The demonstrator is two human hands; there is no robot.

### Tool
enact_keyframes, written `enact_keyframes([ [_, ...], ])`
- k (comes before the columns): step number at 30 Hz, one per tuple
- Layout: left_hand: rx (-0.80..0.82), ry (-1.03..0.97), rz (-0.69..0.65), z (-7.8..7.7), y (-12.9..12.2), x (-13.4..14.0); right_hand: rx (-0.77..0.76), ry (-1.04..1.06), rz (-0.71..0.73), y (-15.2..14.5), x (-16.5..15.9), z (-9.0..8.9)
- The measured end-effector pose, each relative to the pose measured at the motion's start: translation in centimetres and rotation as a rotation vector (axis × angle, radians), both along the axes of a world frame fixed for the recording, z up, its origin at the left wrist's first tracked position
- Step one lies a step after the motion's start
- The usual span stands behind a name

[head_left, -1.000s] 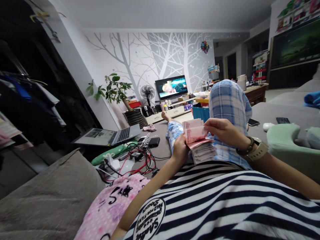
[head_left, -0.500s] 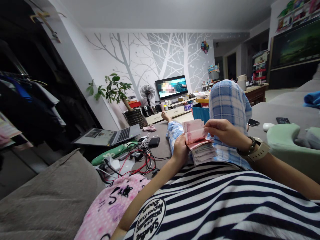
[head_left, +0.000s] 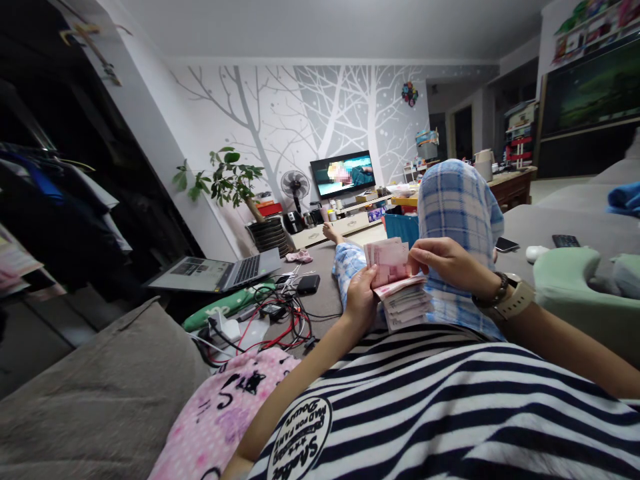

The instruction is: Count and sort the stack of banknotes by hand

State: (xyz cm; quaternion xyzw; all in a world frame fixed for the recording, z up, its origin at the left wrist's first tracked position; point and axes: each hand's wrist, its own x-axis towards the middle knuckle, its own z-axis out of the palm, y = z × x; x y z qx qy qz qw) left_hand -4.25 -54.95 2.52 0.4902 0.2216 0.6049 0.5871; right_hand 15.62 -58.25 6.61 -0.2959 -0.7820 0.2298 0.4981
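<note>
The person lies back on a sofa [head_left: 100, 393] with a stack of banknotes [head_left: 400, 293] held over the lap, just in front of the raised knee in blue plaid trousers [head_left: 457, 200]. The left hand [head_left: 361, 297] closes its grip around the near left end of the stack, thumb on top and fingers underneath, so the lower notes fan out and droop to the right. The right hand [head_left: 445, 261] has its grip pinched together on the right edge of the top pink notes [head_left: 387, 261], which stand folded up and away from the rest. A watch [head_left: 513, 300] and a bead bracelet sit on that wrist.

The notes look thin, light and limp — they bend under their own weight wherever they are not supported, and the loose sheets would likely slide over one another if the left-hand clamp slackened. A firm hold at one short end, with the thumb pressing down across the pile, seems the steady place to take them; single notes are best lifted by a corner or the free edge, as a hard pull could crease or tear them.

On the sofa's left side lie an open laptop [head_left: 215, 272] and a tangle of red and black cables [head_left: 280, 323]. A television [head_left: 344, 173] glows at the far wall beside a potted plant [head_left: 227, 180] — a phone [head_left: 507, 245] rests on the seat to the right.
</note>
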Motion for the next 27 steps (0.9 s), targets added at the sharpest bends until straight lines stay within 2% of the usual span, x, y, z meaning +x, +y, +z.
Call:
enact_keyframes([
  [4,0.001,0.01,-0.009,0.3,-0.6,0.0,-0.031,0.053,-0.187,1.2,0.3,-0.6],
  [8,0.007,0.028,-0.013,0.5,-1.0,0.1,-0.053,0.049,-0.26,1.8,0.3,-0.8],
  [15,0.0,0.051,0.004,0.5,-0.8,0.3,-0.013,-0.004,-0.221,1.3,-0.1,-0.6],
  [19,0.059,0.114,0.158,0.7,-0.9,0.1,0.005,0.019,-0.2,1.0,-0.2,-0.5],
  [23,0.128,0.272,0.339,1.3,-1.9,-0.3,-0.004,0.053,-0.092,0.5,-0.4,-0.3],
  [27,0.18,0.369,0.386,2.2,-3.2,-0.3,-0.014,0.036,-0.051,-0.1,-0.6,0.1],
])
